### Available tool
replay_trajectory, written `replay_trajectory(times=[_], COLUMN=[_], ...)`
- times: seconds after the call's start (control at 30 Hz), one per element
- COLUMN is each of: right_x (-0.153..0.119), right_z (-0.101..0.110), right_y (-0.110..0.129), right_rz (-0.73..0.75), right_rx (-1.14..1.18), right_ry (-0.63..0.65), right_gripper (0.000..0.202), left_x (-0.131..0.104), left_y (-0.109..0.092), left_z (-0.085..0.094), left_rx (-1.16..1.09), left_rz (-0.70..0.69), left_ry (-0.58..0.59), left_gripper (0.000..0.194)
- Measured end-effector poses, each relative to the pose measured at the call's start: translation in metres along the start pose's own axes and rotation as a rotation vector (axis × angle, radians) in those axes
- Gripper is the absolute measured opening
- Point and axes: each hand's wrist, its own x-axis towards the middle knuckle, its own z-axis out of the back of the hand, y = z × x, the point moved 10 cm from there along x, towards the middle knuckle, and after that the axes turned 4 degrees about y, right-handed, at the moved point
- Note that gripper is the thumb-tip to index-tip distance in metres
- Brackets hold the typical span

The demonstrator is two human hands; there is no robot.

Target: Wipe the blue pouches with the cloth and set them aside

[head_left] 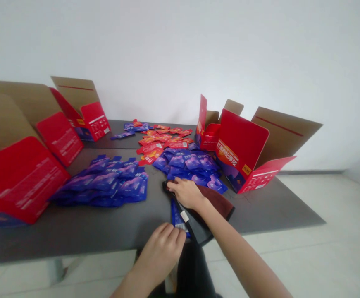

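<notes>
At the table's near edge lies a brown cloth (216, 199) with a black border and a small white label. My right hand (187, 192) is closed on the cloth's black-edged corner. Below it, my left hand (166, 244) is curled shut beside the cloth's lower edge; what its fingers hold is hidden. Between the hands, a blue sachet (176, 217) shows partly from under the cloth's edge. A heap of blue sachets (198, 163) lies just beyond my right hand. Another blue heap (107, 182) is to the left of my hands.
Red and orange sachets (164, 138) lie scattered farther back on the grey table (105, 231). Open red cartons stand on both sides: a large one (18, 178) at left front, one (96, 120) behind it, one (244, 157) at right, another (209, 134) farther back. A wall (167, 54) rises behind.
</notes>
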Motion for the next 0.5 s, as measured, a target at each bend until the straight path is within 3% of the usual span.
replay_trajectory(times=[0.1,0.2,0.33,0.5], right_x=[-0.014,-0.047,-0.074,-0.048], right_z=[0.018,0.035,0.017,-0.002], right_y=[0.006,0.024,0.040,0.020], right_rz=[-0.004,0.065,0.151,0.102], right_rx=[0.013,0.064,0.080,0.016], right_ry=[-0.050,-0.130,-0.055,-0.037], right_gripper=[0.028,0.027,0.019,0.021], left_x=[0.001,-0.001,-0.003,-0.002], left_y=[0.004,0.003,0.000,-0.003], left_z=[-0.005,-0.006,-0.004,-0.006], left_rx=[-0.044,-0.063,-0.008,0.010], left_rz=[0.061,0.071,0.038,-0.024], left_ry=[0.094,0.098,0.043,0.037], left_gripper=[0.025,0.025,0.025,0.024])
